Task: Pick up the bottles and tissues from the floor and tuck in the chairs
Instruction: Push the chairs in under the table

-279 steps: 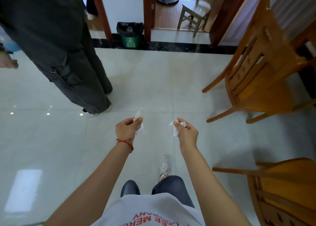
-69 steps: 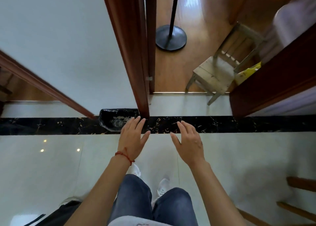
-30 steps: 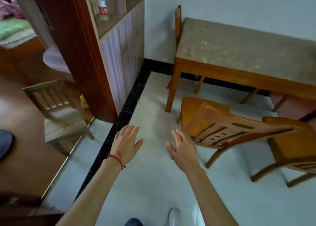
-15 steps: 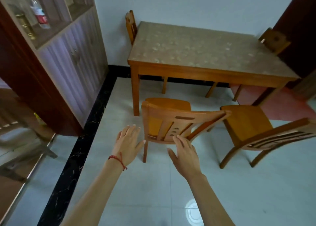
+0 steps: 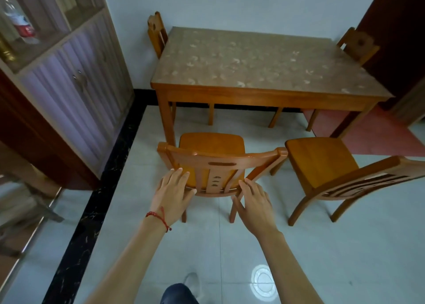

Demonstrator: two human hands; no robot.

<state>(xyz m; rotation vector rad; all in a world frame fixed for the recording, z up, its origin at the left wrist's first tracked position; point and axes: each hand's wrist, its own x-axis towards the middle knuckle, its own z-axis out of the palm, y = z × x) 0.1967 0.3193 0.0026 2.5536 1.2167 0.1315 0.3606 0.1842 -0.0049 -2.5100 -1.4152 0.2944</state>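
Orange-brown wooden slat-back chair (image 5: 220, 163) stands before the wooden table (image 5: 264, 94). Left hand (image 5: 171, 194) and right hand (image 5: 254, 203) reach, flat-fingered, empty. An uneven push could skew it into the table leg (image 5: 165, 119).

Pale glossy floor tiles (image 5: 345, 257) with a black marble border strip (image 5: 96, 200) at left. A plain white wall (image 5: 241, 6) fills the top. Wooden table (image 5: 264, 62) at upper centre; cabinet (image 5: 69, 85) at upper left.

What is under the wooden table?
Under the table only wooden legs show, apparently of the chairs at its two ends, plus tiled floor. The tabletop hides those chairs' seats and the floor farther back.
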